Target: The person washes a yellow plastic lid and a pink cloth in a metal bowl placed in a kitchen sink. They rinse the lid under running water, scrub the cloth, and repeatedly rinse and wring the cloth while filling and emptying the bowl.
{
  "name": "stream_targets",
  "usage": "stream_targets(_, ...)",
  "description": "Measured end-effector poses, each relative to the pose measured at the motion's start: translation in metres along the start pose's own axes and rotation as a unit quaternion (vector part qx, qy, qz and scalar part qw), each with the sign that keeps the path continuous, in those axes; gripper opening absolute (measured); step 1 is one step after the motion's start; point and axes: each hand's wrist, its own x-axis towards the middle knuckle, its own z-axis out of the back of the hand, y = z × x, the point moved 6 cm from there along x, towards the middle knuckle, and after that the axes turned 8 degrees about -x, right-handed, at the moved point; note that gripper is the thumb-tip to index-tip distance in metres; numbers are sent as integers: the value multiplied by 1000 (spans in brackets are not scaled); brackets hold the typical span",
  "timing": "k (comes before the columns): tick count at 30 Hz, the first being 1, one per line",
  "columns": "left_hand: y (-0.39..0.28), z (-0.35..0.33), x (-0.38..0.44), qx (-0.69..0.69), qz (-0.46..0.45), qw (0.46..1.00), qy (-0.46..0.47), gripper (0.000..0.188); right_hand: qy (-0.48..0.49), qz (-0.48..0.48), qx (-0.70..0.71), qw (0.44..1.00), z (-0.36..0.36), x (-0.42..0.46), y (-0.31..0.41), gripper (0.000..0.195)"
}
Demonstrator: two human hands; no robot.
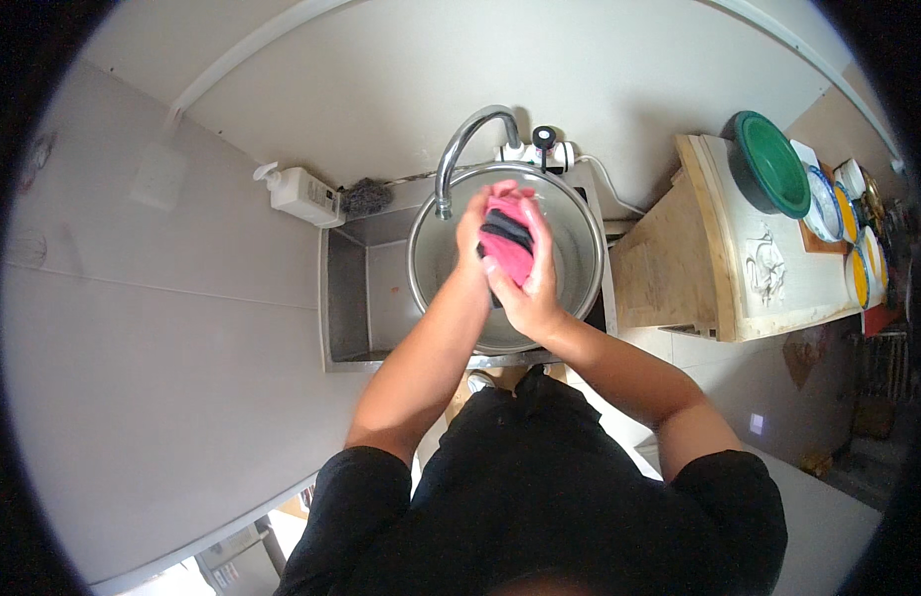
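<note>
A folded pink and black cloth [507, 238] is pressed between my two hands above a round metal basin [580, 298]. My left hand [472, 227] wraps its left side, fingers reaching over the far end. Against the right side lies my right hand [535, 276], its thumb across the near end of the cloth. The basin rests over the right part of a stainless steel sink [390, 287]. Just left of my hands, the spout of a curved chrome faucet [449, 175] points down into the basin; no stream of water shows.
Left of the faucet stand a white pump bottle [305, 195] and a grey scouring pad [366, 197]. A black-knobbed tap fitting [544, 141] is on the wall. At right, a wooden cabinet [654, 276] bears a green basin [773, 164], a crumpled white cloth [766, 264] and several bowls [824, 208].
</note>
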Motion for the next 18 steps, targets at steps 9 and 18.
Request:
stream_targets(9,-19,-64,-33,-73,57,995,42,63,9,37,-30,999,19,50,-20,62)
stream_targets(18,-33,-88,-61,-61,59,990,111,59,80,6,-8,997,29,71,-20,69)
